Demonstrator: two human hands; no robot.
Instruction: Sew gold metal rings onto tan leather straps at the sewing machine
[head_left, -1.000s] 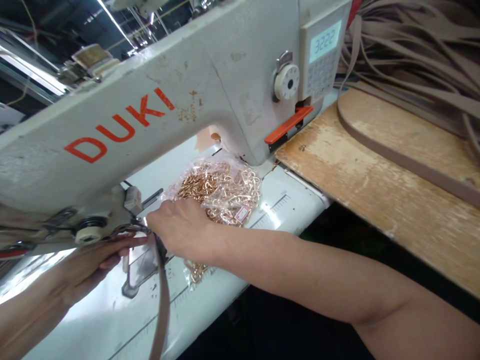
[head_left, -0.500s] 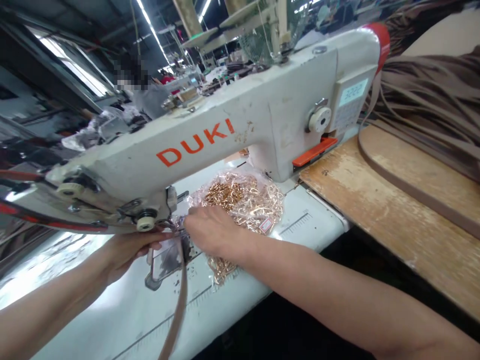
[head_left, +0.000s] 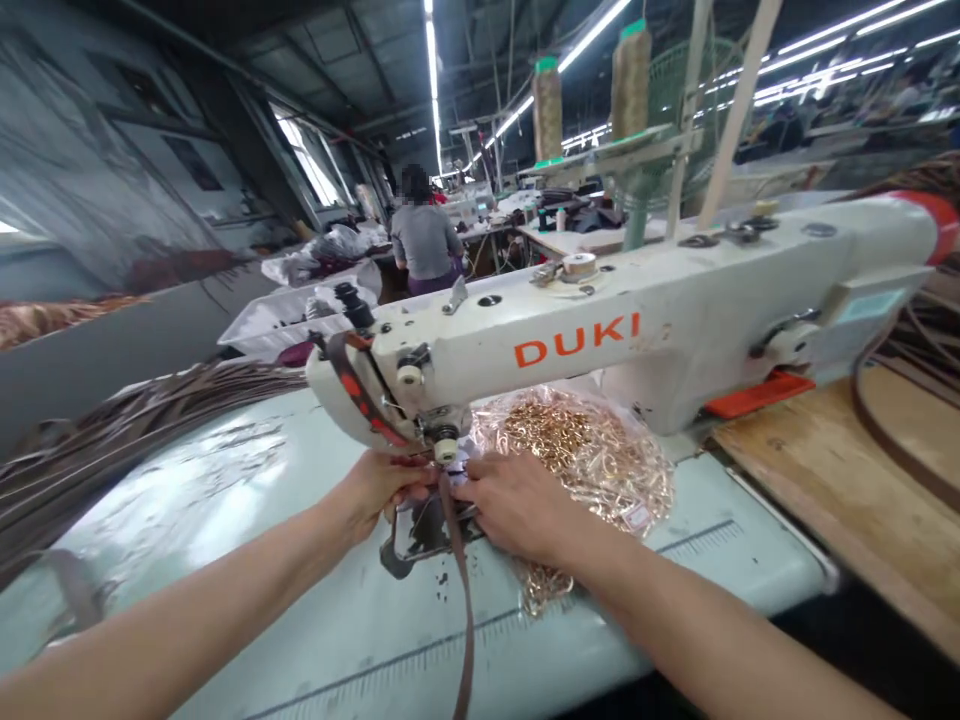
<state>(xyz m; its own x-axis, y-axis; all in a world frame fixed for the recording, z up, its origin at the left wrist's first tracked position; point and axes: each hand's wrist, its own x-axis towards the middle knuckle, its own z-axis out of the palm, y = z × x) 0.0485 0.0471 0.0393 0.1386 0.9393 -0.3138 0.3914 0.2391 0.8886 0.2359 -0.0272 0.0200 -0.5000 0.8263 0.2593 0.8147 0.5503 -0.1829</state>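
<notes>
A narrow brown strap [head_left: 459, 590] runs from beneath the head of a white sewing machine [head_left: 570, 335] down over the table's front. My left hand [head_left: 379, 490] grips the strap from the left, thumb and fingers pinched close under the needle area. From the right, my right hand [head_left: 521, 500] has its fingers curled on the same strap at the presser foot. The exact fingertip contact is partly hidden. Just behind and beside my right hand lies a clear plastic bag of gold-coloured metal hooks [head_left: 577, 440].
A pile of brown straps [head_left: 150, 410] lies at the left. A wooden board [head_left: 810, 450] adjoins the table at the right. Thread cones [head_left: 547, 110] stand behind the machine. Farther back is a person in a grey top [head_left: 427, 240].
The head view has lifted and levelled, showing more of the room and the table's left side. Both hands stay at the needle area with the strap between them.
</notes>
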